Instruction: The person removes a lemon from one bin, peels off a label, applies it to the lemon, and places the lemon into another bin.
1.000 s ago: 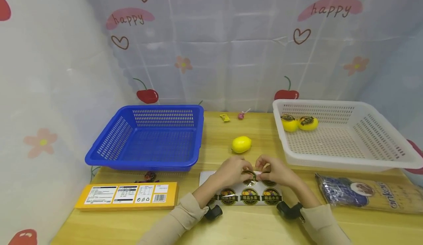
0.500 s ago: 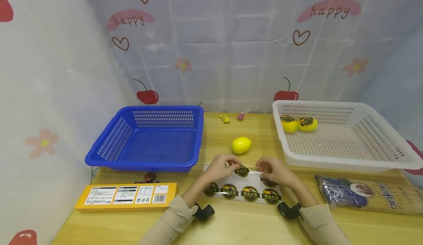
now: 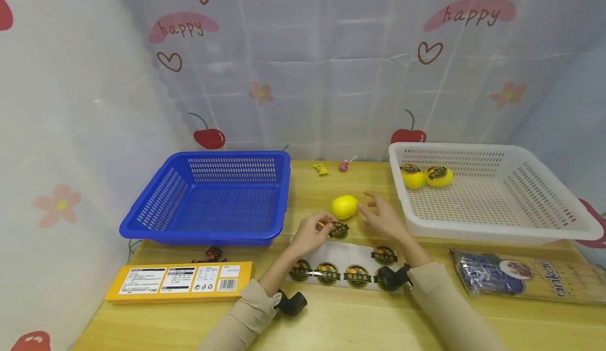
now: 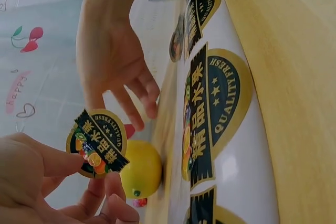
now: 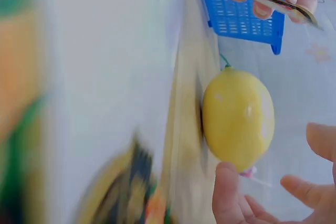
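Note:
My left hand (image 3: 309,235) pinches a round black-and-gold sticker (image 4: 100,142) between thumb and fingers, lifted off the sheet. A yellow lemon (image 3: 343,207) lies on the table just beyond it. Spread over the lemon's right side, my right hand (image 3: 384,220) holds nothing, its fingers extended. In the right wrist view a fingertip overlaps the lemon's (image 5: 239,119) lower end. The white sticker sheet (image 3: 352,252) lies flat nearer the body, with several round stickers on it. My right wrist's camera covers the sheet's lower right corner.
Back left stands a blue basket (image 3: 205,235). The white basket (image 3: 497,230) at right contains two stickered lemons (image 3: 438,177). A yellow box (image 3: 182,282) lies front left, a noodle packet (image 3: 535,278) front right. A wrapped candy (image 3: 320,169) and a lollipop (image 3: 343,166) lie at the back.
My left hand has peeled the sticker off the sheet and moved it up toward the lemon. My right hand has left the sheet, opened out and reached forward to the lemon.

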Action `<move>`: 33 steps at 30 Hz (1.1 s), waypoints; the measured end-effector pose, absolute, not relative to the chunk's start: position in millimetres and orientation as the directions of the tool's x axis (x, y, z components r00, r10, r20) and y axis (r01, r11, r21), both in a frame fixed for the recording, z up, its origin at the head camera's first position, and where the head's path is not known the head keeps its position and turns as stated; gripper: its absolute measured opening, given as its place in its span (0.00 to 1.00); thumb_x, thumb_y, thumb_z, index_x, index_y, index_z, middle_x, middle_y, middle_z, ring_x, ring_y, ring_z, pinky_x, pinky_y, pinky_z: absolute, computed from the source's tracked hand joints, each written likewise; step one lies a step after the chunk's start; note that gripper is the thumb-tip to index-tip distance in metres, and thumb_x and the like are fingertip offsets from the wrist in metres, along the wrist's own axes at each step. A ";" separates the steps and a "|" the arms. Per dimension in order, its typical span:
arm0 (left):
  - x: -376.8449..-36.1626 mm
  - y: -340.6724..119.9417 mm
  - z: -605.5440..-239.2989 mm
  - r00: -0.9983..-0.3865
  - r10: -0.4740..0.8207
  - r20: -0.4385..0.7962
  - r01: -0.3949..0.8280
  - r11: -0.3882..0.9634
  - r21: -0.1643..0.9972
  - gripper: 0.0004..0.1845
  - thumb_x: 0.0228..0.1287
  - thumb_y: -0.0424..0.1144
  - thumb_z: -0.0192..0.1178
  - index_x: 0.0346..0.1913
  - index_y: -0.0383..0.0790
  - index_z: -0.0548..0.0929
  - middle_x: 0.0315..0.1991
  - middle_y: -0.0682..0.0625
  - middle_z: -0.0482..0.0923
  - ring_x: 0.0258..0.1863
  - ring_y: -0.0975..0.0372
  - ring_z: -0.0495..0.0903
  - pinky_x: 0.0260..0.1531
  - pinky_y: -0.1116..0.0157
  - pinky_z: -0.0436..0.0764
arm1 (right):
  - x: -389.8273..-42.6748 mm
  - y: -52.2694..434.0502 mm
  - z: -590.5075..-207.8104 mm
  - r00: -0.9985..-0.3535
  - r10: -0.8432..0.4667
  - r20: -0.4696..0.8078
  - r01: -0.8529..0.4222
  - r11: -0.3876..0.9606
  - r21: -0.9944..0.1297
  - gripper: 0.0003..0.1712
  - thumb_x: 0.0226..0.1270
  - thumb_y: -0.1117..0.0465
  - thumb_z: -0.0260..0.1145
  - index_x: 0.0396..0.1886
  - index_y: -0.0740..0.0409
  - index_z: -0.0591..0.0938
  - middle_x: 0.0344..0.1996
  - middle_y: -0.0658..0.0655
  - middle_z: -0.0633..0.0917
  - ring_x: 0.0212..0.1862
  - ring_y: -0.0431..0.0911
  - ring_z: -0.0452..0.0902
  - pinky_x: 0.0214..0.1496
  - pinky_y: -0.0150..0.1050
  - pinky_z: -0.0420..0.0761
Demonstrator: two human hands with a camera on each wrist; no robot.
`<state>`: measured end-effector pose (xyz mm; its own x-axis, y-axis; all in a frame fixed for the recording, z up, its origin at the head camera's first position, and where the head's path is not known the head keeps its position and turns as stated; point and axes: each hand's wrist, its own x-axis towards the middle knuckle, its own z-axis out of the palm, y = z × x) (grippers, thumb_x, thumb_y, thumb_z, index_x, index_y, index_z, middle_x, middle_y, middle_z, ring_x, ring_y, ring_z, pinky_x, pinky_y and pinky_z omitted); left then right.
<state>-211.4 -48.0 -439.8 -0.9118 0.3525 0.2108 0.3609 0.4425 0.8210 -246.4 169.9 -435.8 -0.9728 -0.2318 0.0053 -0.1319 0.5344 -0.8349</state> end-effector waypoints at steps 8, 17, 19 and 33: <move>-213.0 -51.4 -438.2 -0.943 0.286 0.170 0.291 0.457 0.840 0.12 0.63 0.26 0.53 0.48 0.37 0.79 0.35 0.42 0.79 0.27 0.60 0.78 0.24 0.70 0.76 | -278.0 144.2 -440.8 -0.942 -0.294 -0.164 0.042 0.380 -0.924 0.40 0.73 0.47 0.51 0.74 0.61 0.49 0.58 0.79 0.66 0.26 0.54 0.82 0.28 0.45 0.83; -217.5 -53.2 -441.7 -0.956 0.244 0.162 0.251 0.399 0.882 0.16 0.60 0.23 0.54 0.50 0.36 0.79 0.33 0.42 0.79 0.29 0.59 0.77 0.26 0.69 0.77 | -293.1 132.0 -455.8 -0.951 -0.263 -0.160 0.047 0.388 -0.920 0.40 0.66 0.46 0.59 0.67 0.68 0.62 0.58 0.73 0.69 0.36 0.51 0.79 0.31 0.40 0.83; -218.7 -52.8 -442.0 -0.957 0.232 0.175 0.255 0.382 0.888 0.16 0.60 0.24 0.54 0.51 0.36 0.79 0.33 0.42 0.79 0.29 0.60 0.76 0.26 0.70 0.77 | -294.6 131.9 -457.8 -0.943 -0.271 -0.193 0.111 0.290 -0.951 0.38 0.65 0.47 0.60 0.66 0.68 0.63 0.54 0.72 0.71 0.34 0.50 0.80 0.33 0.41 0.84; -236.3 -34.0 -404.1 -0.935 0.133 0.328 0.354 0.369 0.859 0.09 0.60 0.25 0.57 0.44 0.28 0.78 0.33 0.40 0.80 0.32 0.56 0.78 0.33 0.71 0.77 | -300.1 143.6 -440.6 -0.825 -0.520 -0.220 0.488 -0.461 -0.741 0.50 0.65 0.30 0.37 0.74 0.57 0.39 0.66 0.66 0.52 0.65 0.55 0.56 0.60 0.41 0.72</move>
